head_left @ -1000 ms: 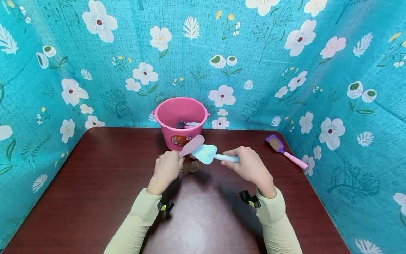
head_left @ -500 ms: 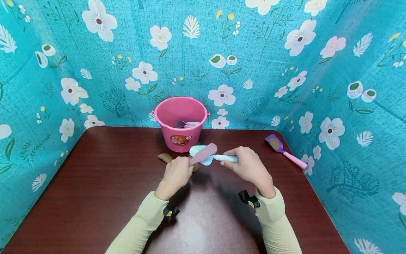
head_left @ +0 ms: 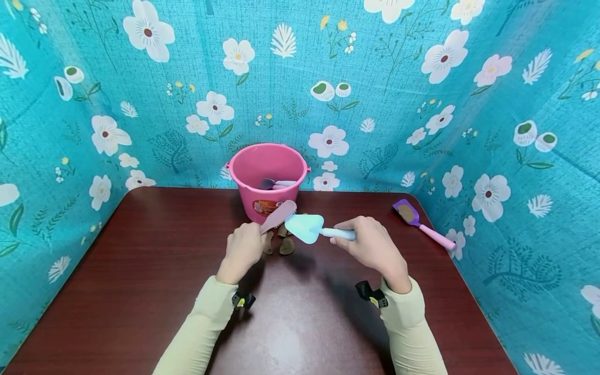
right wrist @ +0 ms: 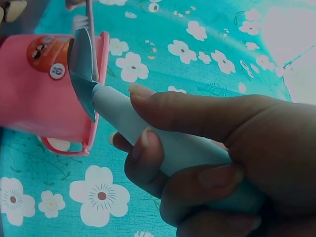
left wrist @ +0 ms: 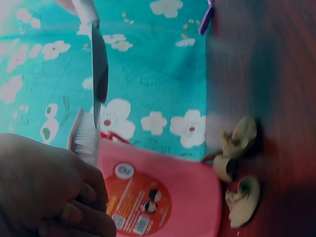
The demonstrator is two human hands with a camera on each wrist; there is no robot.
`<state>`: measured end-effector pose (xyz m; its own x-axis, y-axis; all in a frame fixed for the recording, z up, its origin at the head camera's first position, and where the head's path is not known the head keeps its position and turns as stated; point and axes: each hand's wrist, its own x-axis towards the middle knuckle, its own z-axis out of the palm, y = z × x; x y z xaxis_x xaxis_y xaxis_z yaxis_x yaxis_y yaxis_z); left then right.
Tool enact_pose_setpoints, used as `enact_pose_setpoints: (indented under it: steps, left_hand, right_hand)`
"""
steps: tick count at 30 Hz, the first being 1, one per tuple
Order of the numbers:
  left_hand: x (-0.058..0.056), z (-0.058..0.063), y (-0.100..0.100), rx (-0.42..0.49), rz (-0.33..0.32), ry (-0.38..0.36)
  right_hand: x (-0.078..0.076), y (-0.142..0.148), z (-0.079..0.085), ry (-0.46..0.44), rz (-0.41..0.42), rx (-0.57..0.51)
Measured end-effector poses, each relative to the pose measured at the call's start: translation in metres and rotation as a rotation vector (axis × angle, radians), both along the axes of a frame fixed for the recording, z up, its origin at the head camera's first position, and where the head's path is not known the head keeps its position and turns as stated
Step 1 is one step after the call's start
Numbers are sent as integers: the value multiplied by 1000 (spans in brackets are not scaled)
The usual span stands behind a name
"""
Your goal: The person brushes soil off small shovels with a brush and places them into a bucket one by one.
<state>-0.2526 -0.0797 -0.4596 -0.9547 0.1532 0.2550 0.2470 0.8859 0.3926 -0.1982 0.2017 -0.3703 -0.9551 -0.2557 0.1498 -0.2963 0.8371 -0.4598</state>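
Note:
My left hand grips a pink brush by its handle. Its white bristles face the trowel in the left wrist view. From the right, my right hand holds a light blue trowel, fingers and thumb curled round the pale handle. In the head view the brush head is at the left edge of the trowel blade; whether they touch I cannot tell. Both tools are above the table, in front of the pink bucket. Below them lie several brown curled pieces.
Inside the bucket rest tools, one with a pale handle. A purple shovel with a pink handle and something brown on its blade lies at the table's right edge. Floral cloth hangs behind the dark red table and along its sides.
Half a second ago the brush lay across the trowel blade, farther right. It has moved back left and away, close to its place one second ago. The trowel has barely moved.

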Motion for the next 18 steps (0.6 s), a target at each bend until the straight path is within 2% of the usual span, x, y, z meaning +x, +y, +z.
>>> enact_pose_setpoints:
  steps: [5, 8, 14, 18]
  left_hand:
    - [-1, 4, -6, 20, 19, 3]
    - [2, 9, -5, 62, 2, -1]
    - [16, 18, 10, 125, -101, -10]
    - [24, 19, 23, 134, -189, -30]
  right_hand:
    - [0, 3, 0, -9, -4, -24]
    - [0, 4, 0, -10, -6, -44]
    - [-1, 3, 0, 4, -8, -52]
    - [-1, 2, 0, -2, -3, -57]
